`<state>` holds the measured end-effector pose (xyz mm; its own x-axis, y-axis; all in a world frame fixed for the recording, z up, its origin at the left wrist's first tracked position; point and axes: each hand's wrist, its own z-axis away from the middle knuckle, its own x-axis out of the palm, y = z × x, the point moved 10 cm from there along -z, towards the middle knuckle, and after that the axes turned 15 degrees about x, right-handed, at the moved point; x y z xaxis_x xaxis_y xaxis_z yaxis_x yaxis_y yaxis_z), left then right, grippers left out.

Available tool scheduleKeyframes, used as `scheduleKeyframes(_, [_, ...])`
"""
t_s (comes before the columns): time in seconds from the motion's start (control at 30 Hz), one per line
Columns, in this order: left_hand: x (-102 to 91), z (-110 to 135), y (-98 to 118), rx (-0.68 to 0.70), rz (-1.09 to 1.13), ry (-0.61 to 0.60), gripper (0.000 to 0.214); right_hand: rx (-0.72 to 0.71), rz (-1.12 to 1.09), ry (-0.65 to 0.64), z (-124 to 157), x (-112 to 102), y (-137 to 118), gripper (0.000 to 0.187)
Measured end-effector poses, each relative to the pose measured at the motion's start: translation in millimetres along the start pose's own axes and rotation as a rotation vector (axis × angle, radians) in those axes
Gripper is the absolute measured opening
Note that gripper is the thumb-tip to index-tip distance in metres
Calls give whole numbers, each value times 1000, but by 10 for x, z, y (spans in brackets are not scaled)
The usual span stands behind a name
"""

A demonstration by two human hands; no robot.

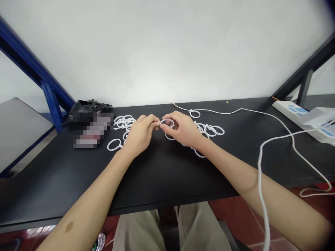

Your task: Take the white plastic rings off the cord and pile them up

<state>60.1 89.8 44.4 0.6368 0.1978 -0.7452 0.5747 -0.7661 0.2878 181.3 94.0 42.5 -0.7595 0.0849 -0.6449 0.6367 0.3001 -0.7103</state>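
Note:
Over the middle of the black table (162,174), both my hands meet on one white ring (167,121). My left hand (140,134) pinches its left side with closed fingertips. My right hand (181,129) grips its right side with curled fingers. A heap of loose white rings (124,122) lies just left of my left hand, and one ring with a small tab (114,144) sits nearer me. More white rings (213,130) lie beside my right hand, strung on a white cord (235,112).
A black bag (90,108) with a blurred packet lies at the table's left. A white power strip (306,116) sits at the right edge. A thick white cable (261,167) runs across my right forearm. Blue and black frame struts rise at both sides.

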Motion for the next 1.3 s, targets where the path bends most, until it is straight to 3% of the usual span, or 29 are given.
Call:
scheduleKeyframes(0.6, [19,-4,-42,4,12,-49,19,-50,59,-54,6,89,-2,36])
scheduleKeyframes(0.8, [-207,49,-217,-102,-322,42,22,13,356,2,-13,-11,68,54])
scheduleKeyframes(0.9, [-284,128,-347,-211,-488,25,23,0,491,-127,21,103,106,42])
scheduleKeyframes(1.03, [-264,213,-429,-251,-623,-45,21,-42,491,-245,82,233,86,16])
scheduleKeyframes(1.13, [-269,238,-432,-249,-671,-40,23,-79,489,-253,97,279,45,5])
scheduleKeyframes(1.3, [-296,154,-324,-196,-568,42,31,-136,488,-185,101,274,-53,9])
